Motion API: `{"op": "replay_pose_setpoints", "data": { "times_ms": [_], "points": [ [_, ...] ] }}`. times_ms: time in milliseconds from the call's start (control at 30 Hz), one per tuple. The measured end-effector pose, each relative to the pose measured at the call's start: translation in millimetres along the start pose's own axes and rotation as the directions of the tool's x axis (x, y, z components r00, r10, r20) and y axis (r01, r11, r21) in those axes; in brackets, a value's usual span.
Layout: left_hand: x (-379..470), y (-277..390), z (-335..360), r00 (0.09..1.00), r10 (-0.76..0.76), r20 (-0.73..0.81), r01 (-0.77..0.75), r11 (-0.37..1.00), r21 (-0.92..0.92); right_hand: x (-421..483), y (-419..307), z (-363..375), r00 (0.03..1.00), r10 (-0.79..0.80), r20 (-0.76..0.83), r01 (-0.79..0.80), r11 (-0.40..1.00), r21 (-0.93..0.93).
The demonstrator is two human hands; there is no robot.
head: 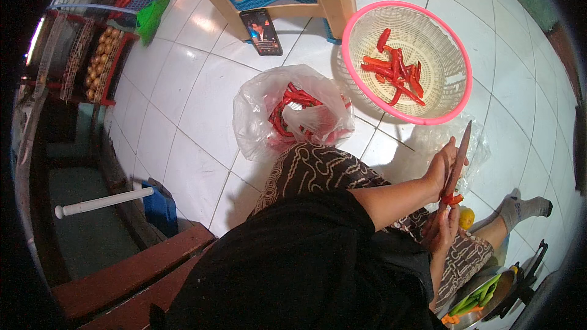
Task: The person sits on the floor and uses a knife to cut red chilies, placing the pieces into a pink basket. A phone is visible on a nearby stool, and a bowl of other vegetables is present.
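Note:
My right hand [444, 231] grips a knife [458, 165] near its handle, the blade pointing away from me. Cut red chili [453, 200] sits against the base of the blade, by the right fingertips. Beside the blade, my left hand [438, 172] has its palm turned up, with a dark strip like a shadow across it. Part of its fingers is hidden behind the knife. Beyond the hands stands a white plastic basket [447, 73] with a pink rim, holding several red chili pieces [396, 71]. Whole red chilies [279, 117] lie in a translucent plastic bag [250, 114] before my knee.
A lit phone [261, 32] leans against a wooden stool leg [229, 9]. Clear plastic [479, 146] lies beneath the hands. At lower right, a metal bowl [506, 279] holds green vegetables [477, 295], with a yellow fruit [467, 218] nearer. A blue dustpan [160, 208] stands left.

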State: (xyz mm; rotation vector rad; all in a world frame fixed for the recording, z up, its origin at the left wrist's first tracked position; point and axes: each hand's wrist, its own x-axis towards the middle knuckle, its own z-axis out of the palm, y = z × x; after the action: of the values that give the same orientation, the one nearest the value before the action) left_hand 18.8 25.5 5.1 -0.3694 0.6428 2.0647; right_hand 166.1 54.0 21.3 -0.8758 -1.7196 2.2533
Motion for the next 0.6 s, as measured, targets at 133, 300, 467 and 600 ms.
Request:
{"op": "replay_pose_setpoints", "data": {
  "times_ms": [133, 300, 467, 600],
  "points": [
    [3, -3, -1, 0.993, -0.110, -0.049, 0.105, 0.990, -0.092, 0, -12, 9, 0.998, 0.046, 0.039, -0.047, 0.998, 0.032],
    [-4, 3, 4, 0.986, -0.159, -0.045, 0.157, 0.986, -0.049, 4, -2, -3, 0.989, 0.147, -0.001, -0.146, 0.986, 0.083],
    [-4, 2, 2, 0.980, -0.198, 0.004, 0.197, 0.977, -0.078, 3, -3, 0, 0.994, 0.107, 0.029, -0.110, 0.985, 0.132],
    [1, -4, 0, 0.978, -0.209, 0.006, 0.209, 0.976, -0.051, 4, -11, 6, 0.986, 0.168, -0.021, -0.166, 0.983, 0.076]
  ]
}}
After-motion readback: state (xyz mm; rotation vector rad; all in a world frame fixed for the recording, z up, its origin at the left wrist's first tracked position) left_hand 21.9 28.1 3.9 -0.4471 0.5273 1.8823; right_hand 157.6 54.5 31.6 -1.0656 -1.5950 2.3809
